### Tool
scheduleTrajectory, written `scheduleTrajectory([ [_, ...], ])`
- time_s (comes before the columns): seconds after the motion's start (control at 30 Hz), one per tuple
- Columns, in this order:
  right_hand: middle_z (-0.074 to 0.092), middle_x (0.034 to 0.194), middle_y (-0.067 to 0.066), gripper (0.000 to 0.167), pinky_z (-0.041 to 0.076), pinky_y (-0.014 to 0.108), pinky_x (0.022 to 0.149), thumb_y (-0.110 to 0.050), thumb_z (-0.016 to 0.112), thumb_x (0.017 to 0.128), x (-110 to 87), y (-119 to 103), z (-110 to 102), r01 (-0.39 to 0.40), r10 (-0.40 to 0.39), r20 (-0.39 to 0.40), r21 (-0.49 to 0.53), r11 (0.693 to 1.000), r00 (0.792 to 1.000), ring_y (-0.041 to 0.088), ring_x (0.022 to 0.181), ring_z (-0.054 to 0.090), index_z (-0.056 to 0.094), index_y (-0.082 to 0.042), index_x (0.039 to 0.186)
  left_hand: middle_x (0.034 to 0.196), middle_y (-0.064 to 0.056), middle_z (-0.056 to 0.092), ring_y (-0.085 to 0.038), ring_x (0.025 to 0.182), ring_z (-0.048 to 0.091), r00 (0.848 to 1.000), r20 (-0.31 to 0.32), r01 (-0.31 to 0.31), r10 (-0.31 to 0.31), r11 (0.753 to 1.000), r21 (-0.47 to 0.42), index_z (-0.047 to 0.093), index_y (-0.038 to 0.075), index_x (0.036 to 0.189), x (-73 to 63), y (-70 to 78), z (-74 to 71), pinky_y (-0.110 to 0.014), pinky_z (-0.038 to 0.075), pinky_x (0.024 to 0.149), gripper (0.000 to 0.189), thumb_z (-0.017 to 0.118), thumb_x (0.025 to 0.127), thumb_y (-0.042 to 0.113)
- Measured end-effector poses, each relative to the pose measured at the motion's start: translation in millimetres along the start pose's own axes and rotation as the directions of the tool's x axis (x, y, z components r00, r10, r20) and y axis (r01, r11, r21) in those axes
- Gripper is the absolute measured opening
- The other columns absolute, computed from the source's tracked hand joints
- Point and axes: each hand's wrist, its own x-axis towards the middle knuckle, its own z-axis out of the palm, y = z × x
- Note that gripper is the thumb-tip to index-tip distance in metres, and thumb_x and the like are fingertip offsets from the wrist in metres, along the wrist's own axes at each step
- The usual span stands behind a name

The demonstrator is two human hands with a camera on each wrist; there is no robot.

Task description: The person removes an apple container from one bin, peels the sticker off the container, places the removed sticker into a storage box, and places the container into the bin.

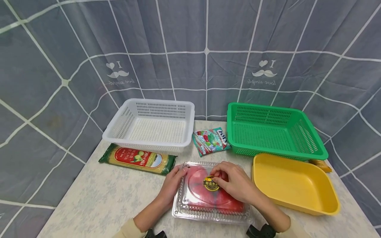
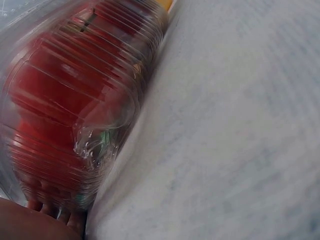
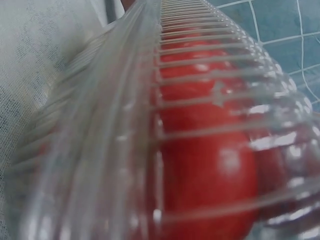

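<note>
A round black-and-yellow label (image 1: pixel 209 183) sits on the clear clamshell container (image 1: pixel 208 216) of tomatoes (image 3: pixel 205 175) — long axis left to right. The right hand (image 1: pixel 236 181), nearer the label, pinches its right edge; the left hand (image 1: pixel 172 183) grips the container's left side. Around the container: spaghetti pack (image 1: pixel 140 159) far left, yellow basin (image 1: pixel 293 180) right.

Box (image 2: pixel 65 100) cropped in wrist views, sleeves (image 1: pixel 129 230) cropped

Around the box (image 1: pixel 209 216)
The pasta pack (image 1: pixel 138 159) lay at ten o'clock, a basket (image 1: pixel 154 130) eleven, a packet (image 1: pixel 211 141) twelve, another basket (image 1: pixel 262 134) one, a basin (image 1: pixel 293 181) three.
</note>
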Motion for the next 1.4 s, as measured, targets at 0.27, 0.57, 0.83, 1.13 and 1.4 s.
scheduleTrajectory([
  [0.27,0.054,0.075,-0.02,0.013,0.04,0.026,0.064,-0.021,0.078,0.081,1.1,0.7,1.2,0.016,-0.016,-0.006,-0.01,1.0,1.0,0.006,0.068,0.05,0.07,-0.028,0.089,0.113,-0.011,0.06,-0.019,0.1,0.056,1.0,0.002,0.001,-0.001,1.0,0.008,0.056,0.003,0.124,1.3,-1.4,-1.8,-0.03,0.047,0.084,0.049,0.062,0.092,0.04],
  [0.57,0.054,0.077,-0.021,0.013,0.039,0.026,0.064,-0.02,0.077,0.082,-1.5,0.2,1.3,0.003,-0.003,-0.02,-0.024,1.0,1.0,0.005,0.068,0.049,0.071,-0.029,0.089,0.11,-0.012,0.061,-0.019,0.096,0.058,1.0,0.021,0.0,0.0,1.0,-0.007,0.055,0.002,0.124,-1.7,-0.5,-1.7,-0.031,0.049,0.081,0.049,0.061,0.093,0.04],
  [0.83,0.054,0.079,-0.024,0.012,0.039,0.028,0.066,-0.019,0.075,0.084,-1.6,1.4,0.8,-0.001,-0.001,-0.038,-0.054,0.999,0.999,0.004,0.069,0.047,0.071,-0.029,0.089,0.109,-0.012,0.061,-0.019,0.094,0.058,1.0,0.019,0.001,-0.001,1.0,0.009,0.055,0.003,0.125,-0.9,0.9,-1.2,-0.031,0.049,0.079,0.051,0.061,0.092,0.042],
  [1.13,0.056,0.08,-0.02,0.015,0.041,0.026,0.064,-0.016,0.073,0.086,-1.9,2.8,-2.8,0.007,-0.006,-0.02,0.047,0.999,1.0,0.005,0.07,0.05,0.067,-0.03,0.087,0.107,-0.013,0.061,-0.019,0.09,0.059,1.0,0.026,0.0,0.0,1.0,-0.003,0.054,0.003,0.124,-0.3,2.2,-1.1,-0.031,0.051,0.075,0.05,0.062,0.092,0.04],
  [1.4,0.055,0.081,-0.02,0.015,0.041,0.026,0.064,-0.017,0.072,0.087,-4.6,1.6,-1.1,-0.007,0.008,-0.011,0.04,0.999,1.0,0.005,0.071,0.049,0.066,-0.03,0.087,0.11,-0.013,0.06,-0.02,0.095,0.059,0.999,0.031,0.022,-0.022,1.0,-0.019,0.053,0.002,0.126,-2.0,0.0,-1.7,-0.032,0.05,0.079,0.051,0.062,0.092,0.039],
])
